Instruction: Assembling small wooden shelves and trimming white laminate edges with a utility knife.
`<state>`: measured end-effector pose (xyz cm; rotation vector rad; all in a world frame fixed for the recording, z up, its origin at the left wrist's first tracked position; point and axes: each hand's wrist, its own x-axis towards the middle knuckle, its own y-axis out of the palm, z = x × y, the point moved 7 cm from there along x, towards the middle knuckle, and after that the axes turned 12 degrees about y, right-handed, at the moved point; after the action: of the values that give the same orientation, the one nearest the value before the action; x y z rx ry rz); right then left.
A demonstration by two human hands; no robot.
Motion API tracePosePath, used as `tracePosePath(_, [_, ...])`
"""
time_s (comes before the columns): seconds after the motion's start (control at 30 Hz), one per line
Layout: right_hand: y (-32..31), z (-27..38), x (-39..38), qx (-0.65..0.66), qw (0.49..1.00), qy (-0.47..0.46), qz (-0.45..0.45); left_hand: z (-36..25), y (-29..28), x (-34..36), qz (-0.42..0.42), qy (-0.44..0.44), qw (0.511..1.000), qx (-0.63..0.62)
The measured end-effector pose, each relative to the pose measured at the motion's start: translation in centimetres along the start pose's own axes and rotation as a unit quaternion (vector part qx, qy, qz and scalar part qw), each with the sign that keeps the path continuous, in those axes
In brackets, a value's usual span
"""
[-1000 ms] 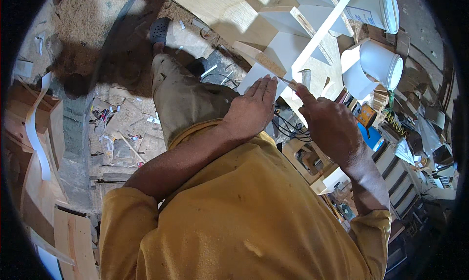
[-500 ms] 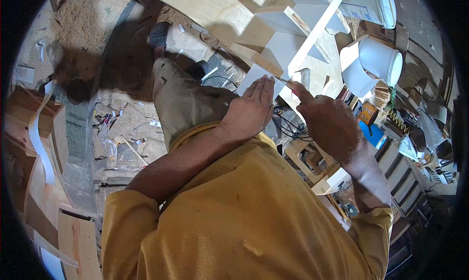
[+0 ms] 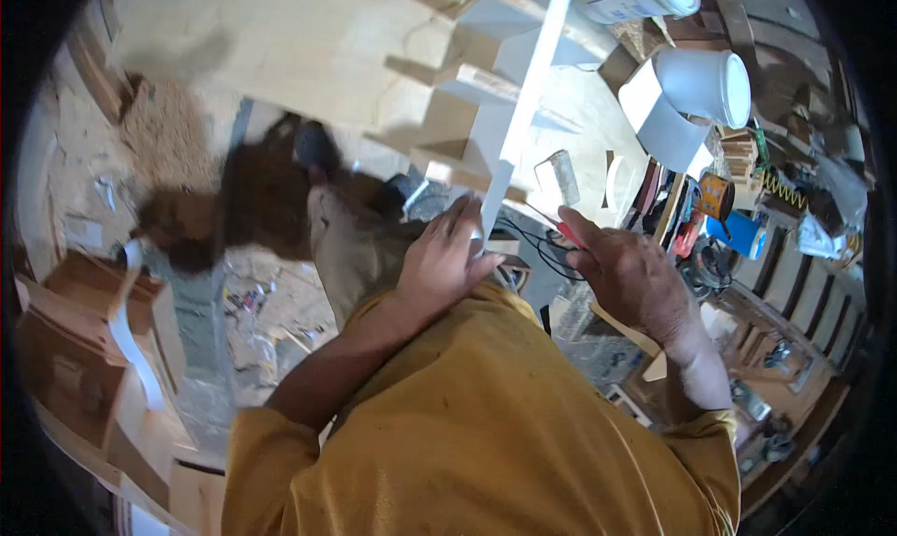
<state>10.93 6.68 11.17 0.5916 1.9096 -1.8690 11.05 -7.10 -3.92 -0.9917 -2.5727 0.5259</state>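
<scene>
My left hand (image 3: 441, 260) lies at the near end of a long white strip (image 3: 523, 115), fingers stretched out and thumb apart. That strip runs away from me along a wooden piece with white-faced dividers (image 3: 488, 83). In my right hand (image 3: 635, 279) is a slim red-handled tool (image 3: 568, 233), the fingers closed round its handle. Its thin shaft points up and left toward the near end of the wooden piece, with a gap between tip and left hand. The exact kind of tool cannot be made out.
White buckets (image 3: 705, 83) stand at the right beside a curved white sheet (image 3: 659, 125). A metal block (image 3: 558, 177) lies on the pale board. Black cables (image 3: 537, 242) hang below it. Wooden boxes (image 3: 79, 377) stand at the left; sawdust (image 3: 168, 139) covers the floor.
My view has shifted, showing more of the board. My left hand no longer presses flat on a white panel; its thumb has spread. The red-handled tool has drawn back from the left hand.
</scene>
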Motion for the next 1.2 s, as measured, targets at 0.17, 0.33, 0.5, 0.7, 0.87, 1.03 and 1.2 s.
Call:
tracePosePath(0.17, [6.4,-7.9,-2.9,0.413,0.887,0.206,-0.005,-3.3,-7.2,4.4,-0.047,0.075,0.991,0.105])
tracePosePath(0.33, [16.2,-7.7,-5.2,0.715,0.639,0.282,0.02,-1.5,-8.2,15.7,-0.011,0.071,0.967,0.243])
tracePosePath(0.5, [19.3,-6.0,-5.7,0.767,0.569,0.295,0.005,1.3,-3.5,23.4,0.168,-0.114,0.951,0.234])
tracePosePath(0.7, [23.0,-6.1,-6.7,0.78,0.54,0.316,-0.026,2.9,-0.7,24.5,0.147,-0.205,0.944,0.215])
tracePosePath(0.87, [24.1,-6.1,-5.9,0.806,0.497,0.319,-0.043,4.2,-0.2,24.1,0.126,-0.213,0.95,0.189])
tracePosePath(1.03, [25.5,-6.5,-5.3,0.835,0.457,0.302,-0.056,1.6,-0.5,23.0,0.102,-0.145,0.965,0.195])
tracePosePath(1.2, [25.2,-7.3,-3.7,0.831,0.468,0.288,-0.084,-0.2,-1.9,21.2,0.074,-0.124,0.979,0.141])
